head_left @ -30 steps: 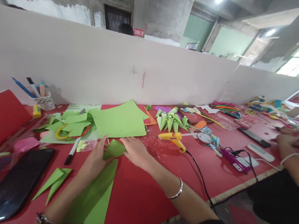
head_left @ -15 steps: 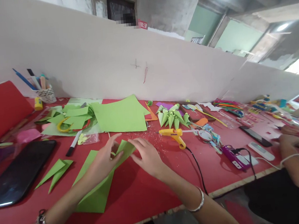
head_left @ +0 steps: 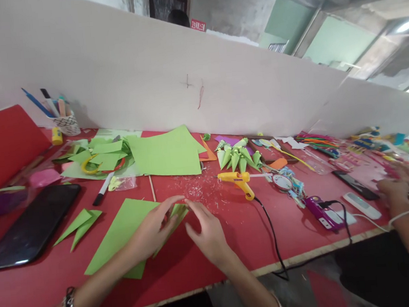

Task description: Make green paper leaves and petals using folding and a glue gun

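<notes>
My left hand grips a piece of green paper, folded or curled into a narrow slanting shape, between thumb and fingers. My right hand rests its bent fingertips at the paper's upper end, its thumb spread apart from them. Part of the paper is hidden by my left hand. Beneath my left forearm, a flat green sheet lies on the red table. To its left sits a pointed folded green paper piece with two legs.
A yellow glue gun with a black cord lies right of my hands. Behind are green sheets and green paper cones. A black tablet-like device lies left. At far right, another person's hands work near a purple device.
The paper in my hands has come away from the flat sheet and now stands more edge-on. My hands have moved slightly right and down in view, with the right thumb further from the fingertips.
</notes>
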Action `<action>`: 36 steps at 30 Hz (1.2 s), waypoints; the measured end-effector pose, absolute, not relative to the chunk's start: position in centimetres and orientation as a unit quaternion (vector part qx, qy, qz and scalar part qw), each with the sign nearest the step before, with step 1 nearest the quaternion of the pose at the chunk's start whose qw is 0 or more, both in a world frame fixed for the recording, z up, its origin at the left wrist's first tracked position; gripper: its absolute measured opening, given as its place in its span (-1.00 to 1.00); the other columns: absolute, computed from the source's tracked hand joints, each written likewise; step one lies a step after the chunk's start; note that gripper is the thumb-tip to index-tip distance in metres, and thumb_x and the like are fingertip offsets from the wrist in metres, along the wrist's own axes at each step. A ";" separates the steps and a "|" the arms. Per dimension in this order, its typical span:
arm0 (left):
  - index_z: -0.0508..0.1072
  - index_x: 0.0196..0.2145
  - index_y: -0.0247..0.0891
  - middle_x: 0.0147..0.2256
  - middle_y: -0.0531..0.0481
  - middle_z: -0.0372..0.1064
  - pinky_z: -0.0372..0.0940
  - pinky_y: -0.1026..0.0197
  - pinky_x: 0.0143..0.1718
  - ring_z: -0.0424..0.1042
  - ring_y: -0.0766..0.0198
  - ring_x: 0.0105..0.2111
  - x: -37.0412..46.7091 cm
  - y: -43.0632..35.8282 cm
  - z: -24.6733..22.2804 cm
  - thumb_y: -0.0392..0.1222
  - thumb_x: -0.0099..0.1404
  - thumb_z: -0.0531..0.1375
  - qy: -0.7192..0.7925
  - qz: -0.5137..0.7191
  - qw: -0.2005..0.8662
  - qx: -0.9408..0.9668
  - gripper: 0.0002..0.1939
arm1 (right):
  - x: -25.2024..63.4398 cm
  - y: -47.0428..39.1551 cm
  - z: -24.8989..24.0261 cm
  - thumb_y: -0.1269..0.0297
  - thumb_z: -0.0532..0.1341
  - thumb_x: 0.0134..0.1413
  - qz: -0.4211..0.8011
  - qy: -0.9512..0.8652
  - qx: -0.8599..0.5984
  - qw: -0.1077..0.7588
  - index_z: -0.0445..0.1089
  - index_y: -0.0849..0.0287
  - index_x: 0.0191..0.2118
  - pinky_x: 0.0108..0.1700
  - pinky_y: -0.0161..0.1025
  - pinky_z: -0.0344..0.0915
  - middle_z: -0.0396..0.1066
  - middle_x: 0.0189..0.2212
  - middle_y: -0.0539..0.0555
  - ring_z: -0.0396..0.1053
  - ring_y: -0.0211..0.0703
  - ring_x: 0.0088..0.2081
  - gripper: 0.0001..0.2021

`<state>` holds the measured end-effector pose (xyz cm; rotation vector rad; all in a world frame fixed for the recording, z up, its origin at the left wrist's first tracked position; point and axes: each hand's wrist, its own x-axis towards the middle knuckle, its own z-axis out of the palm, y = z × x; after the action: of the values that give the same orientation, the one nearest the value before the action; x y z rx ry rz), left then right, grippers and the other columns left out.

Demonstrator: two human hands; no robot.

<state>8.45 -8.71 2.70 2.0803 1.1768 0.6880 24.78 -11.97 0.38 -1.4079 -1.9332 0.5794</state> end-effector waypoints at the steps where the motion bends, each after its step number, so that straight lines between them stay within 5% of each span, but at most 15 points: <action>1: 0.15 0.00 -0.16 -0.41 0.05 0.27 0.21 0.28 -0.43 0.26 0.33 -0.49 8.6 -8.8 2.6 -0.15 0.26 -0.07 0.445 0.255 0.322 0.796 -0.66 | 24.8 -12.2 0.2 0.41 0.05 -0.01 0.226 -0.743 -0.539 0.327 0.03 0.11 0.13 0.06 -0.20 0.16 0.18 0.04 0.08 0.15 -0.18 0.06 -0.48; 7: 0.06 0.05 -0.15 -0.43 0.06 0.29 0.22 0.26 -0.46 0.28 0.31 -0.52 8.5 -9.2 1.7 -0.18 0.21 -0.02 0.434 0.230 0.336 0.804 -0.57 | 24.9 -12.9 -0.4 0.40 0.06 -0.03 0.254 -0.749 -0.534 0.298 -0.12 0.09 0.19 0.13 -0.12 0.08 0.02 0.14 0.10 -0.04 -0.14 0.17 -0.38; 11: 0.16 -0.03 -0.10 -0.15 -0.02 0.33 0.26 0.16 -0.24 0.34 0.19 -0.24 8.2 -9.1 1.2 -0.16 0.15 0.07 0.417 0.224 0.349 0.809 -0.60 | 24.6 -12.9 -0.4 0.41 0.05 -0.02 0.280 -0.737 -0.532 0.309 -0.09 0.06 0.18 0.15 -0.13 0.04 -0.05 0.16 0.08 -0.08 -0.16 0.18 -0.40; 16: 0.15 0.00 -0.11 -0.02 -0.08 0.25 0.20 0.09 -0.09 0.28 0.12 -0.08 8.0 -8.9 1.0 -0.05 0.12 0.13 0.422 0.216 0.345 0.810 -0.52 | 24.6 -12.8 -0.4 0.46 0.06 -0.06 0.302 -0.723 -0.528 0.328 -0.01 0.11 0.13 0.16 -0.15 0.01 0.00 0.14 0.09 -0.05 -0.17 0.17 -0.43; 22: 0.23 -0.16 -0.17 -0.23 -0.02 0.34 0.24 0.13 -0.31 0.35 0.13 -0.29 7.4 -9.0 1.7 0.07 0.01 0.19 0.445 0.133 0.320 0.826 -0.54 | 25.2 -13.0 0.0 0.47 0.09 -0.06 0.312 -0.708 -0.521 0.360 0.20 0.11 -0.12 0.04 -0.18 0.17 0.18 -0.01 0.09 0.16 -0.18 0.04 -0.68; 25: 0.28 -0.29 -0.20 -0.31 0.00 0.34 0.23 0.16 -0.30 0.34 0.18 -0.32 7.0 -8.9 2.0 0.06 0.06 0.16 0.429 0.145 0.320 0.832 -0.67 | 25.5 -13.4 0.9 0.48 0.11 -0.09 0.258 -0.765 -0.506 0.305 0.27 0.10 -0.19 0.02 -0.17 0.16 0.13 0.02 0.09 0.11 -0.14 0.06 -0.73; 30: 0.33 -0.14 -0.18 -0.18 -0.03 0.32 0.21 0.17 -0.13 0.31 0.22 -0.18 6.4 -8.7 1.3 -0.15 0.24 -0.03 0.403 0.179 0.313 0.841 -0.73 | 26.0 -14.3 1.3 0.43 0.07 0.06 0.046 -0.881 -0.431 0.188 0.34 0.08 -0.25 0.10 -0.06 -0.04 0.25 -0.05 0.04 0.14 -0.15 -0.02 -0.83; 33: 0.33 -0.10 -0.19 -0.14 -0.07 0.29 0.20 0.15 -0.10 0.28 0.21 -0.14 5.8 -9.1 0.9 -0.25 0.23 -0.03 0.393 0.140 0.249 0.874 -0.70 | 26.6 -14.6 0.3 0.39 0.05 0.12 -0.019 -0.884 -0.427 0.189 0.34 0.09 -0.33 0.00 -0.15 0.04 0.37 -0.24 -0.04 0.20 -0.25 -0.24 -0.86; 36: 0.33 -0.07 -0.16 -0.04 -0.12 0.21 0.15 0.07 -0.06 0.20 0.12 -0.04 5.1 -10.0 0.9 -0.21 0.21 0.01 0.401 0.096 0.170 0.895 -0.68 | 27.4 -14.9 -0.3 0.36 0.09 0.10 -0.022 -0.869 -0.451 0.203 0.35 0.08 -0.34 -0.16 -0.24 0.09 0.35 -0.16 -0.08 0.16 -0.25 -0.26 -0.90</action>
<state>5.09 -10.04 0.88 2.5425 1.1403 0.2726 27.41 -14.90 -0.32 -1.2577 -2.4243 -0.0611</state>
